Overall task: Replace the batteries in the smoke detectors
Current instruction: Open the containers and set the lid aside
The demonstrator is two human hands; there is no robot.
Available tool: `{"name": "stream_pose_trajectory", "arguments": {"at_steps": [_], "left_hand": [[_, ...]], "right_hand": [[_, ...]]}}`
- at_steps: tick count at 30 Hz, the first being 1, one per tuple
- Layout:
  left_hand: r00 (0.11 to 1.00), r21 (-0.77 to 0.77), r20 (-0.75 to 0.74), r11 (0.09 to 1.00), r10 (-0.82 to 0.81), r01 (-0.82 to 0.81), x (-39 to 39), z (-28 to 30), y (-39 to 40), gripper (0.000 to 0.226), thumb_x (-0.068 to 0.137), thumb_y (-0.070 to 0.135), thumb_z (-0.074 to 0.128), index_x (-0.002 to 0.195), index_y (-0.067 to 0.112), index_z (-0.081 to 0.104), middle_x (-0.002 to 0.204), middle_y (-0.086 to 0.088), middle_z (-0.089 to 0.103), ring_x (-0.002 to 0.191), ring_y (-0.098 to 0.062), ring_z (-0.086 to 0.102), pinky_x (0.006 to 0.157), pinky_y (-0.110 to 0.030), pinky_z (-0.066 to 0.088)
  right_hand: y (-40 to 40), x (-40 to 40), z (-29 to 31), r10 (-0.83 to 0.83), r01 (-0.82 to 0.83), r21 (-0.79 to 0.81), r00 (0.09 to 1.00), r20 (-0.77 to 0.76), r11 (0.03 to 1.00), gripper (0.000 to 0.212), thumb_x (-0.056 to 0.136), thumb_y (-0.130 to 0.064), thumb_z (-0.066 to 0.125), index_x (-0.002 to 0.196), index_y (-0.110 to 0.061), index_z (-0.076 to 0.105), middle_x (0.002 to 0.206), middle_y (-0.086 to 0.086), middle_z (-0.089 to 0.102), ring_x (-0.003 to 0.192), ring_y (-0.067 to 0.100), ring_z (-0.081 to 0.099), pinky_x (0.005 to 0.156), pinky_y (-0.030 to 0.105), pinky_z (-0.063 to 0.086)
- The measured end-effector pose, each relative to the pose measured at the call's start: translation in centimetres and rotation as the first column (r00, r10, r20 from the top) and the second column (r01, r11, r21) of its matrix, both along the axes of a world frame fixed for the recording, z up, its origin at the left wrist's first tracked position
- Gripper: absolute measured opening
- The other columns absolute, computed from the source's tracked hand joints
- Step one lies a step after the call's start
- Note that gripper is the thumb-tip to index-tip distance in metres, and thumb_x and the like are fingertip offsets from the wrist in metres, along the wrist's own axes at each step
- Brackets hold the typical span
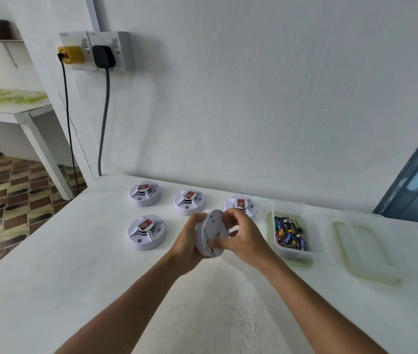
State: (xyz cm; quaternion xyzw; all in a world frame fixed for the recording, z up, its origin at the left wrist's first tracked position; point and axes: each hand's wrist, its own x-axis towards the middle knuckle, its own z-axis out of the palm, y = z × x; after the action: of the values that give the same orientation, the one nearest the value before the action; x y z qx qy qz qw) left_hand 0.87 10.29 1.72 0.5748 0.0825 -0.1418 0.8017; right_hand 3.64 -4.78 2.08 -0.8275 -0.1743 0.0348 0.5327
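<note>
Held above the middle of the table (49, 290): one smoke detector (211, 233), back side up, gripped by left hand (190, 245), right hand (241, 238) pinching its back plate. Better to keep the left grip firm and twist the plate gently, without forcing

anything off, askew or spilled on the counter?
Nothing stands out. Four smoke detectors sit flat on the counter, batteries stay inside their clear container, lid beside it. The held detector is tilted only because both hands grip it.

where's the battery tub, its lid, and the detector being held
battery tub (313, 247), head view, on its clear right wall
lid (366, 251), head view, on its flat middle panel
held detector (215, 227), head view, on its white back plate
</note>
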Motion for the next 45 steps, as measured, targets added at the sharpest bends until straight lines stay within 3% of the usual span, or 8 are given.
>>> {"name": "stream_pose_trajectory", "arguments": {"at_steps": [11, 14, 23, 27, 32, 36, 41, 45], "left_hand": [[0.983, -0.081, -0.062, 0.981, 0.173, -0.178, 1.0, 1.3, 1.7, 0.051, 0.094, 0.046, 0.036, 0.113, 0.008, 0.063, 0.093, -0.017, 0.067, 0.084, -0.029, 0.063, 0.08, -0.044, 0.052], [0.968, -0.069, -0.123, 0.971, 0.218, -0.227, 1.0, 1.0, 1.8, 0.047, 0.093, 0.046, 0.038, 0.108, 0.011, 0.064, 0.099, -0.02, 0.064, 0.093, -0.035, 0.059, 0.095, -0.052, 0.047], [0.912, -0.09, -0.231, 0.926, 0.34, -0.368, 0.3, -0.3, 1.4, 0.049, 0.092, 0.046, 0.044, 0.119, 0.008, 0.059, 0.1, -0.018, 0.065, 0.089, -0.029, 0.062, 0.072, -0.04, 0.052], [0.919, -0.095, -0.222, 0.931, 0.325, -0.352, 0.3, -0.6, 1.3, 0.052, 0.092, 0.046, 0.044, 0.123, 0.007, 0.059, 0.096, -0.018, 0.067, 0.086, -0.029, 0.064, 0.072, -0.04, 0.053], [0.929, -0.069, -0.194, 0.94, 0.315, -0.333, 0.7, -0.4, 1.3, 0.053, 0.094, 0.047, 0.04, 0.126, 0.007, 0.057, 0.103, -0.019, 0.066, 0.091, -0.03, 0.063, 0.077, -0.04, 0.052], [0.896, -0.037, -0.16, 0.905, 0.414, -0.425, 1.4, 0.2, 2.5, 0.051, 0.093, 0.044, 0.043, 0.132, 0.012, 0.053, 0.123, -0.022, 0.055, 0.111, -0.037, 0.053, 0.091, -0.048, 0.049], [0.85, -0.036, -0.084, 0.851, 0.52, -0.524, 1.8, 1.2, 3.5, 0.042, 0.093, 0.042, 0.044, 0.125, 0.017, 0.054, 0.126, -0.02, 0.054, 0.114, -0.035, 0.052, 0.094, -0.05, 0.049], [0.86, -0.139, -0.056, 0.849, 0.508, -0.51, 2.0, 2.9, 2.0, 0.043, 0.092, 0.04, 0.044, 0.125, 0.015, 0.057, 0.123, -0.018, 0.058, 0.112, -0.033, 0.054, 0.094, -0.049, 0.047]], "right_hand": [[3.3, 0.0, -1.1, -0.093, 0.142, 0.302, 0.981, -0.17, 0.943, 0.01, 0.082, -0.003, 0.068, 0.082, -0.012, 0.064, 0.08, 0.005, 0.068, 0.073, 0.017, 0.063, 0.063, 0.026, 0.054], [3.7, 0.2, -1.3, -0.072, 0.137, 0.297, 0.973, -0.22, 0.945, 0.013, 0.087, -0.003, 0.064, 0.077, -0.011, 0.065, 0.078, 0.006, 0.07, 0.07, 0.016, 0.065, 0.058, 0.022, 0.054], [4.7, -1.3, -2.5, -0.081, 0.104, 0.137, 0.984, -0.161, 0.985, 0.026, 0.087, -0.037, 0.067, 0.101, -0.016, 0.071, 0.095, -0.008, 0.07, 0.088, 0.01, 0.066, 0.067, 0.015, 0.053], [4.4, -0.9, -2.1, -0.035, 0.107, 0.198, 0.941, -0.336, 0.974, 0.038, 0.078, -0.029, 0.077, 0.112, -0.014, 0.07, 0.104, -0.002, 0.072, 0.093, 0.018, 0.069, 0.075, 0.035, 0.06], [3.8, -0.8, -1.5, -0.042, 0.291, 0.388, 0.843, -0.537, 0.875, 0.037, 0.074, -0.013, 0.076, 0.108, -0.018, 0.064, 0.096, 0.006, 0.072, 0.083, 0.018, 0.068, 0.057, 0.021, 0.048], [3.7, 0.0, -3.2, -0.308, 0.35, 0.121, 0.912, -0.272, 0.929, 0.043, 0.073, -0.017, 0.076, 0.114, -0.017, 0.062, 0.108, 0.002, 0.063, 0.085, 0.013, 0.061, 0.063, 0.023, 0.052], [3.6, 0.7, -4.6, -0.064, 0.109, -0.617, 0.993, 0.095, 0.78, 0.045, 0.086, -0.035, 0.06, 0.128, -0.021, 0.057, 0.129, 0.001, 0.056, 0.117, 0.022, 0.048, 0.095, 0.034, 0.042], [2.4, 0.2, -3.2, -0.113, 0.158, -0.351, 0.983, 0.145, 0.923, 0.033, 0.091, -0.025, 0.058, 0.122, -0.014, 0.061, 0.128, 0.001, 0.059, 0.115, 0.017, 0.053, 0.096, 0.027, 0.044]]}}
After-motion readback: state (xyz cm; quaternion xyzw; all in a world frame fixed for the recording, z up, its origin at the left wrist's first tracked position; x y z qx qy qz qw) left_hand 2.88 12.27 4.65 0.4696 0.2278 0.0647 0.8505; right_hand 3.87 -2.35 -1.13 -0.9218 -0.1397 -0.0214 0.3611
